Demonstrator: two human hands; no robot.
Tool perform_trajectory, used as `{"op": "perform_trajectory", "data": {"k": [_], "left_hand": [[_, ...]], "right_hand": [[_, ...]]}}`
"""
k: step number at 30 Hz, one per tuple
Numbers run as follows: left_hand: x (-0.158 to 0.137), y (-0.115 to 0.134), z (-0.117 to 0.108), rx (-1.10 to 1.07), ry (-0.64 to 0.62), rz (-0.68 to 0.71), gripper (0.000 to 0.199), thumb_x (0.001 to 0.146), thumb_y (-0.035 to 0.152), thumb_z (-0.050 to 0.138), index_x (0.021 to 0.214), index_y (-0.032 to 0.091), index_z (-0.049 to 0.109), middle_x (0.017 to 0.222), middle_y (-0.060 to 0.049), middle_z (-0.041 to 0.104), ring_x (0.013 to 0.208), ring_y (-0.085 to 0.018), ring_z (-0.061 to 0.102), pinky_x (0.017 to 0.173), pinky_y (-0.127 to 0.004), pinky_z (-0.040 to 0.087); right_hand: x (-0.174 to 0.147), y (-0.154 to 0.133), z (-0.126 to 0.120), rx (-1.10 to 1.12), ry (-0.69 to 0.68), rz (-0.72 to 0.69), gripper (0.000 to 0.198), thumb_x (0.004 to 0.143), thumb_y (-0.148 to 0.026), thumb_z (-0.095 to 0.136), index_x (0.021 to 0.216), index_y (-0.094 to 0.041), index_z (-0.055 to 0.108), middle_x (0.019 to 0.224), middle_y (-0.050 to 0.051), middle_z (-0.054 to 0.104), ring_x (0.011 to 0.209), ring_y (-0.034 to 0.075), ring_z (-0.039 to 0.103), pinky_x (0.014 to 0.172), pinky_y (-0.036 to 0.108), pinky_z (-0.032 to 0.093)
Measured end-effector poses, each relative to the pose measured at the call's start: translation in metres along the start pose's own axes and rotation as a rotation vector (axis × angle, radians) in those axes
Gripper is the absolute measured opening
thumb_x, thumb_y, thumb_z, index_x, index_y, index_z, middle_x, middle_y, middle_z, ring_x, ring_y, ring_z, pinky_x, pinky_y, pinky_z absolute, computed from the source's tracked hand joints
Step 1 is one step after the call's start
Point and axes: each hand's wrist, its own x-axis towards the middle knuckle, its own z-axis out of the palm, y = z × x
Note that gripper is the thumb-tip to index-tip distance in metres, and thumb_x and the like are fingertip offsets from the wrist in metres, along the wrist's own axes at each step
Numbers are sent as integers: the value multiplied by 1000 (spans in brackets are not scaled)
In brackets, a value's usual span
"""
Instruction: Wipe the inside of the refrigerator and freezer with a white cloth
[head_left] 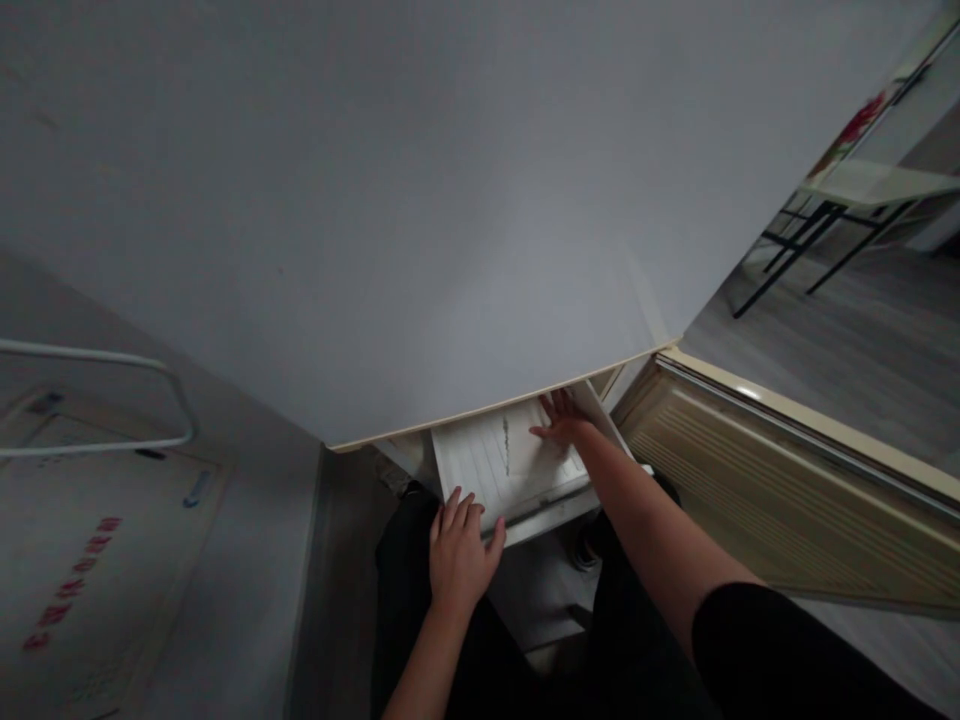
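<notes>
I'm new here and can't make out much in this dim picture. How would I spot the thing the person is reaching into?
Start at the big pale grey desktop filling the upper picture and follow its front edge. Just beneath it a shallow white drawer is pulled out. The left hand grips its front rim, the right hand lies flat on the lined white paper inside.

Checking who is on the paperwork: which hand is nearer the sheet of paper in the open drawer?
Right. The right hand lies flat on the paper; the left hand grips the drawer front edge, beside it.
</notes>
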Motion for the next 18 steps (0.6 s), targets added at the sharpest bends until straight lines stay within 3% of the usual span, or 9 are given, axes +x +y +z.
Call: {"op": "perform_trajectory", "data": {"k": [2, 5, 8, 11, 13, 15, 17, 18], "left_hand": [[0, 1, 1, -6, 1, -2, 26, 96, 43, 55, 101, 21, 70, 124, -12, 74, 138, -35, 54, 111, -53, 44], [1, 3, 2, 4, 6, -8, 27, 97, 42, 54, 102, 21, 70, 121, -12, 75, 136, -35, 56, 110, -53, 44], [1, 4, 2, 21, 5, -9, 28, 97, 41, 53, 103, 20, 71, 120, -12, 76, 134, -34, 58, 110, -53, 44], [1, 4, 2, 37, -4, 6, 30, 99, 42, 51, 103, 19, 70, 118, -13, 76, 133, -34, 59, 110, -52, 44], [1, 3, 1, 45, -8, 16, 32, 99, 42, 50, 103, 18, 70, 118, -14, 76, 131, -33, 60, 109, -51, 45], [2, 2, 0, 47, -12, 24, 33, 100, 41, 49, 104, 17, 70, 118, -15, 76, 130, -33, 61, 109, -51, 45], [2, 2, -1, 47, -10, 25, 32, 100, 40, 48, 103, 17, 70, 116, -15, 76, 129, -32, 61, 109, -50, 45], [2, 2, -1, 47, -6, 21, 32, 100, 41, 48, 101, 18, 71, 116, -15, 76, 129, -32, 61, 109, -50, 46]], "right_hand": [[-7, 9, 8, -43, -38, -4, 109, 90, -79, 46, 167, -18, -1, 170, 14, -19, 158, 37, -14, 127, 51, -3], [-16, -10, 15, -62, -66, 98, 126, 81, -88, 51, 165, -18, -10, 168, 16, -25, 154, 45, -19, 123, 63, -6], [-24, -58, 15, -69, -93, 114, 139, 71, -90, 60, 164, -17, -14, 165, 17, -31, 152, 51, -21, 118, 72, -4], [-32, -118, 19, -76, -127, -8, 142, 70, -81, 70, 164, -15, -14, 163, 19, -32, 151, 52, -22, 115, 78, 2], [-38, -153, 28, -85, -129, -134, 131, 78, -71, 70, 165, -15, -9, 164, 20, -27, 152, 51, -18, 115, 79, 2], [-44, -176, 38, -114, -138, -250, 100, 91, -57, 62, 167, -16, 11, 167, 17, -21, 154, 47, -16, 115, 78, -1], [-47, -181, 44, -157, -158, -327, 83, 94, -53, 58, 164, -19, 29, 168, 12, -21, 155, 43, -19, 114, 78, -4], [-48, -177, 45, -173, -165, -355, 85, 92, -55, 61, 164, -21, 31, 168, 10, -22, 155, 42, -21, 113, 80, -4]]}}
